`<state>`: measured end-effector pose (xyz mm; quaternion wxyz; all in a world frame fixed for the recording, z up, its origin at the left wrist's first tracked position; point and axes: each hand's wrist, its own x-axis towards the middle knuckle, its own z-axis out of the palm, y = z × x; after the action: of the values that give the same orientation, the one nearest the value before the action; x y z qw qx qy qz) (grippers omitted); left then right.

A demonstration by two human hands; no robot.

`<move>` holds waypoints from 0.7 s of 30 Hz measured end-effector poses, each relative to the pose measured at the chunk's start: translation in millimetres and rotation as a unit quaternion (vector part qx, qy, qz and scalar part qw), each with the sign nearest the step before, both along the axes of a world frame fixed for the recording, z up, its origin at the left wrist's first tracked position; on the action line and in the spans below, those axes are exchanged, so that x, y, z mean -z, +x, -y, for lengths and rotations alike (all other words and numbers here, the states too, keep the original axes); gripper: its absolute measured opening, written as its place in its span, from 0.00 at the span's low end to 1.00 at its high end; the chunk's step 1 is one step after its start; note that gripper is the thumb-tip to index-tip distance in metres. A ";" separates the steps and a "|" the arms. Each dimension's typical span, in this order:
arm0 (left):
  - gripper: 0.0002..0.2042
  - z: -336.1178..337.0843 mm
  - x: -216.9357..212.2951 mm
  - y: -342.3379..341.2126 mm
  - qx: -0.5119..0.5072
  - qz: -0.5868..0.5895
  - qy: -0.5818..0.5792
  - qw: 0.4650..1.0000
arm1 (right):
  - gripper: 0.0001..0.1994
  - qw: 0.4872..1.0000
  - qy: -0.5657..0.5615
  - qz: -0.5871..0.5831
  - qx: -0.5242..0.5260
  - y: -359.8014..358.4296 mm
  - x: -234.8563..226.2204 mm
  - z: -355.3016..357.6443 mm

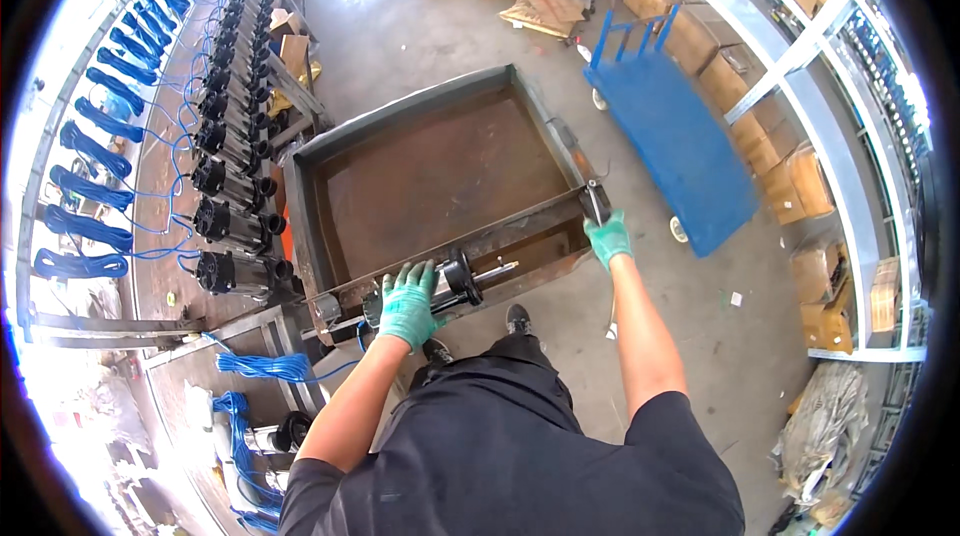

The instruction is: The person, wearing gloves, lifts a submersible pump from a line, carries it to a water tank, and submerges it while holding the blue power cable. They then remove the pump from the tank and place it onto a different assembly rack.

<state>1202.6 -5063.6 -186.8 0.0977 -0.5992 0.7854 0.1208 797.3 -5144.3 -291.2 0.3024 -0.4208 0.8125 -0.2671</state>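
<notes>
Across the near edge of a large metal tank (300,206) lies a submersible pump (455,279), its black end and thin metal shaft pointing right. My left hand (405,306), in a green glove, is wrapped over the pump's body and hides much of it. At the tank's near right corner my right hand (610,238), gloved the same way, is closed round a small dark handheld tool (595,204). The palm covers part of this tool, so its exact kind is unclear. Brown, murky liquid (440,176) appears to fill the tank.
To the left, a long row of similar pumps (230,226) stands on a bench beside coiled blue cables (85,226). More blue cable (265,366) lies near my left arm. A blue platform trolley (680,136) is at the right, before cardboard boxes (800,186) and shelving (850,236).
</notes>
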 end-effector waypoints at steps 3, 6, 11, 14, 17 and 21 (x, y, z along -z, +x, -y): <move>0.53 11.4 -6.8 -17.0 -0.027 -0.037 0.005 0.999 | 0.28 0.992 0.013 0.118 0.052 17.7 -49.6 38.3; 0.53 20.7 -0.9 -28.7 0.002 -0.053 -0.003 0.999 | 0.21 0.996 -0.071 0.031 0.039 -8.1 14.4 52.2; 0.52 12.6 1.7 -18.9 -0.010 -0.040 -0.017 0.999 | 0.08 0.963 -0.180 0.107 -0.170 50.3 -44.7 -0.7; 0.52 15.2 5.1 -22.0 0.005 -0.044 -0.027 0.999 | 0.04 0.928 -0.087 0.309 -0.190 77.4 -25.9 -43.5; 0.51 13.1 1.5 -19.7 -0.002 -0.046 -0.029 0.998 | 0.07 0.876 0.015 0.475 -0.086 102.9 -48.2 -52.8; 0.51 14.1 2.4 -22.0 -0.003 -0.047 -0.033 0.998 | 0.12 0.867 0.021 0.495 -0.048 110.1 -45.8 -49.0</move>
<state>1180.6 -5077.7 -189.1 0.0400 -0.5978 0.7911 0.1232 907.4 -5095.3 -245.4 0.6861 -0.2657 0.5404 -0.4082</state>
